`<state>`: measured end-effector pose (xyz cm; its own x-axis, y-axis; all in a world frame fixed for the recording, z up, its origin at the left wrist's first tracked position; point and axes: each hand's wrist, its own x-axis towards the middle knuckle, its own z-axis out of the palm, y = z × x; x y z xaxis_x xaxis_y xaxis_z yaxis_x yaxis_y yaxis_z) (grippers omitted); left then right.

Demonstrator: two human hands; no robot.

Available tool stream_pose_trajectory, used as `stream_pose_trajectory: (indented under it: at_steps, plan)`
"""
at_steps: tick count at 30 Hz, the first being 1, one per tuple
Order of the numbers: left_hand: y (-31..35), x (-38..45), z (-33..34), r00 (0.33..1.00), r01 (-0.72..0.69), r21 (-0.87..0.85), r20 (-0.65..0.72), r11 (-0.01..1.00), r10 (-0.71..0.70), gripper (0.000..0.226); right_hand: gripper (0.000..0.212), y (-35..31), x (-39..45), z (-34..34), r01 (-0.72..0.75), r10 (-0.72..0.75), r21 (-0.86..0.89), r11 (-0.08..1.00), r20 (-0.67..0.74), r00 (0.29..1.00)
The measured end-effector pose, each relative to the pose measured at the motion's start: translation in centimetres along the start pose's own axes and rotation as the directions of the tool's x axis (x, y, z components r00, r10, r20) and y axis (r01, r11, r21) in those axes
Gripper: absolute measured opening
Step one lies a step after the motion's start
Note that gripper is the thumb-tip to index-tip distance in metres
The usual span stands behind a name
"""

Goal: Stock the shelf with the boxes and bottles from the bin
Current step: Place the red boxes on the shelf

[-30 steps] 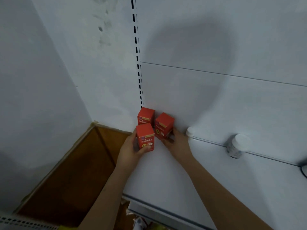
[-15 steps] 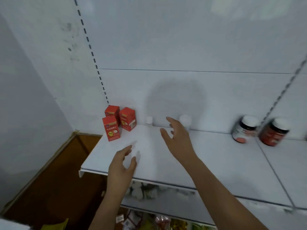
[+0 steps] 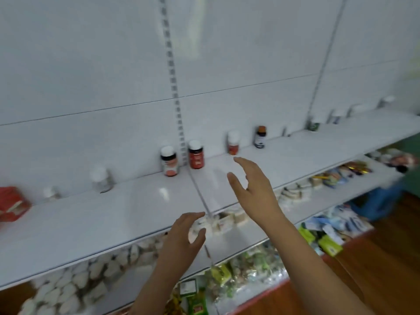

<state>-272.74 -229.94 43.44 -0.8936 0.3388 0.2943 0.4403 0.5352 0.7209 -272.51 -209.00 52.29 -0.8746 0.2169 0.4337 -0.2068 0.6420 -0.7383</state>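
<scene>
My left hand (image 3: 181, 237) hovers at the front edge of the white shelf (image 3: 113, 212), fingers relaxed and empty. Over the shelf, further right, my right hand (image 3: 254, 187) is also empty with spread fingers. Red boxes (image 3: 11, 203) stand at the far left of the shelf, blurred. Along the back wall stand a white bottle (image 3: 100, 178), a dark bottle with a white cap (image 3: 169, 163), a red bottle (image 3: 196, 154), another red-labelled bottle (image 3: 233, 142) and a dark bottle with an orange cap (image 3: 260, 137). No bin can be made out.
More small bottles (image 3: 336, 115) line the shelf to the far right. Lower shelves hold white packets (image 3: 68, 289), green packs (image 3: 329, 244) and colourful wrapped goods (image 3: 336, 176). Something blue (image 3: 377, 203) stands on the wooden floor at right.
The view has swung right along the shelf. Both hands let go of the red boxes and pulled back, now empty; the boxes sit at the far left.
</scene>
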Motion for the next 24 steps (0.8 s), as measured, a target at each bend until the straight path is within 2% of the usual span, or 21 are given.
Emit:
stream_pose_trajectory:
  at_steps: [3,8,12,15,18,21,24]
  plan:
    - [4.4,1.9,5.2,0.985,-0.087,-0.038,0.147,0.995,0.092,0.036,0.050,3.3,-1.3,-7.0,-0.086,0.082,-0.043,0.995,-0.092,0.992]
    - [10.3,6.5,13.9,0.921,-0.215,-0.078,0.315,0.973,0.229,0.038,0.050,9.4,-3.6,-16.9,-0.230,0.186,-0.141,0.963,-0.272,0.944]
    - [14.6,9.9,22.4,0.839,-0.292,-0.156,0.431,0.944,0.331,0.040,0.049,15.1,-5.6,-23.5,-0.372,0.283,-0.177,0.911,-0.387,0.878]
    - [17.8,12.5,29.4,0.750,-0.329,-0.226,0.528,0.917,0.399,0.042,0.052,19.8,-6.2,-28.5,-0.489,0.353,-0.213,0.846,-0.464,0.813]
    - [20.8,16.5,36.4,0.657,-0.364,-0.290,0.593,0.885,0.465,0.040,0.053,24.8,-4.4,-33.5,-0.582,0.395,-0.242,0.776,-0.533,0.748]
    - [23.0,19.9,40.3,0.629,-0.385,-0.314,0.599,0.868,0.496,0.040,0.055,27.7,-2.1,-37.1,-0.611,0.403,-0.292,0.736,-0.537,0.741]
    - [26.3,25.2,45.7,0.578,-0.417,-0.323,0.627,0.849,0.522,0.039,0.059,31.6,1.1,-42.0,-0.667,0.433,-0.296,0.684,-0.571,0.698]
